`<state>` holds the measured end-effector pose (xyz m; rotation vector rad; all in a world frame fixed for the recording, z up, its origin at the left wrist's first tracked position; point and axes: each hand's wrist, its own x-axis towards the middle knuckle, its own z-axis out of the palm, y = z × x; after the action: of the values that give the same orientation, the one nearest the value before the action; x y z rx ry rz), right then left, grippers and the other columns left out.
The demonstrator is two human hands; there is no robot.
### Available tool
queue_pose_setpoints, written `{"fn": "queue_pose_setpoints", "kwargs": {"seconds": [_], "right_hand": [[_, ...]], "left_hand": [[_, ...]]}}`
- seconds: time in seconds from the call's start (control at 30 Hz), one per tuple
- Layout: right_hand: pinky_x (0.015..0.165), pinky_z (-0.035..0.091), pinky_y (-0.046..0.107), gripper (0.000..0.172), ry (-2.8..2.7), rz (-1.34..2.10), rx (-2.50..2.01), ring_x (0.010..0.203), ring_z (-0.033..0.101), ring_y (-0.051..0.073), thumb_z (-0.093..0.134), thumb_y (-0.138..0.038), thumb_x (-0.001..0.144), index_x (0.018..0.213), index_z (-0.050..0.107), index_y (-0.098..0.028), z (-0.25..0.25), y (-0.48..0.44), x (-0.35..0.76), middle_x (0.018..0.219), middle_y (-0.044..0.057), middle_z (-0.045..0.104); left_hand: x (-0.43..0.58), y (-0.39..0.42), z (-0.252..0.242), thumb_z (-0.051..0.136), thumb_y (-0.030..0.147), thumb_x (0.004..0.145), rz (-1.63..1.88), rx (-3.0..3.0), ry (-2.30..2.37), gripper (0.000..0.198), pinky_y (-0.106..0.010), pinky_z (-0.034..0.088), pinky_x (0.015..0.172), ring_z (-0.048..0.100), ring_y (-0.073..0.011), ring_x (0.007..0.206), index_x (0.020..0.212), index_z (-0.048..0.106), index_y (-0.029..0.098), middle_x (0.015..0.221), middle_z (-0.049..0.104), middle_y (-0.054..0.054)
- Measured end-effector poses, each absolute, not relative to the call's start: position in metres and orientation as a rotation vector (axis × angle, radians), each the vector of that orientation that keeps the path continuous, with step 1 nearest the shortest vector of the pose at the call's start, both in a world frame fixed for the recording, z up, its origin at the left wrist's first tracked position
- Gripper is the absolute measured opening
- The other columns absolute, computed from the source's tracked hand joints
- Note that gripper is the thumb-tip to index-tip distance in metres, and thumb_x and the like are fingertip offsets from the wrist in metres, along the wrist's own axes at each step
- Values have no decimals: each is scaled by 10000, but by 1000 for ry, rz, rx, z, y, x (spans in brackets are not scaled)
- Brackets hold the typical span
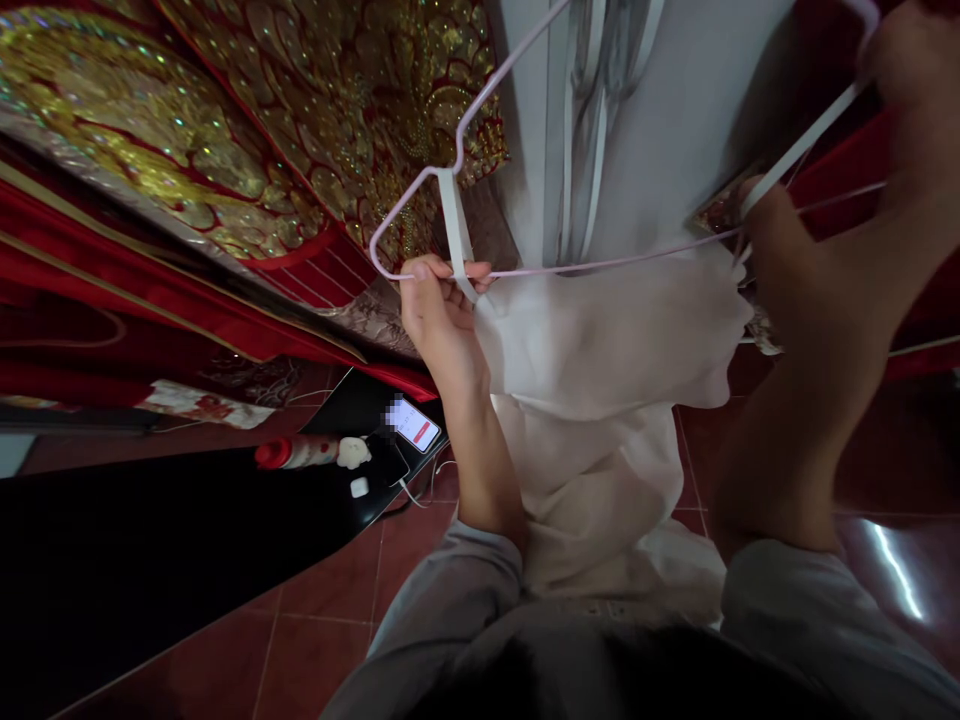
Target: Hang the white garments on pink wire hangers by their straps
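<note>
A pink hanger [559, 270] is held up in front of the body, and a white piece of clothing [607, 345] is hung just under its thin bottom bar. The bar is pinched near its left end by the left hand [444, 315], which is closed around it. A white strap [454, 215] is looped over the left side of the hanger and is touched by the same hand.

The other white strap [802, 147] is stretched across the right hand [836, 260], from the thumb to the fingers, which are spread well apart. The right hand is blurred, and it cannot be told if the hanger is gripped by it too. The lower folds of the clothing are hung down between the two arms, above a red tiled floor [322, 650].

On the left, a black table [187, 560] is seen. A bottle with a red cap [296, 453], a lit phone [420, 427] and a small white case [360, 487] are set near its end. Above the table, shiny red and gold clothes [300, 130] are hung. Long pale straps [596, 150] are seen behind the hanger.
</note>
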<state>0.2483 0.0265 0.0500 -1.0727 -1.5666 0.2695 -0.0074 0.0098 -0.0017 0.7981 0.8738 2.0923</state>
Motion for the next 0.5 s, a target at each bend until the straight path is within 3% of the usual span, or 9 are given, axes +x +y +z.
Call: {"fn": "queue_pose_setpoints", "kwargs": {"seconds": [0.1, 0.23, 0.33, 0.5], "right_hand": [[1346, 295, 581, 561, -1728, -151, -900, 1454, 569, 246, 611, -153, 918, 1412, 645, -417, 27, 14, 225, 1461, -78, 649], [1303, 186, 782, 480, -1910, -16, -1047, 1513, 485, 367, 685, -245, 889, 1357, 660, -348, -2, 7, 204, 1364, 26, 707], [1308, 153, 787, 449, -1928, 21, -1120, 1482, 486, 369, 702, -306, 882, 1327, 649, -321, -14, 9, 200, 1291, 52, 697], [1261, 376, 642, 404, -1862, -21, -1014, 1384, 528, 309, 637, -350, 932, 1335, 617, -342, -26, 10, 199, 1218, 61, 665]], "left_hand": [[-7, 9, -3, 403, 312, 1150, 2067, 820, 909, 313, -290, 542, 757, 650, -155, 679, 863, 470, 208, 753, 682, -21], [-6, 7, -7, 535, 397, 1106, 2084, 930, 885, 288, -323, 543, 791, 682, -195, 741, 880, 500, 222, 795, 721, -29], [-7, 2, -10, 561, 430, 1093, 2072, 1018, 940, 270, -347, 533, 856, 726, -224, 886, 939, 579, 209, 883, 757, -54], [-17, -22, -5, 540, 483, 1105, 1881, 1254, 1249, 419, -342, 496, 836, 663, -206, 856, 982, 775, 158, 874, 745, -78]]}}
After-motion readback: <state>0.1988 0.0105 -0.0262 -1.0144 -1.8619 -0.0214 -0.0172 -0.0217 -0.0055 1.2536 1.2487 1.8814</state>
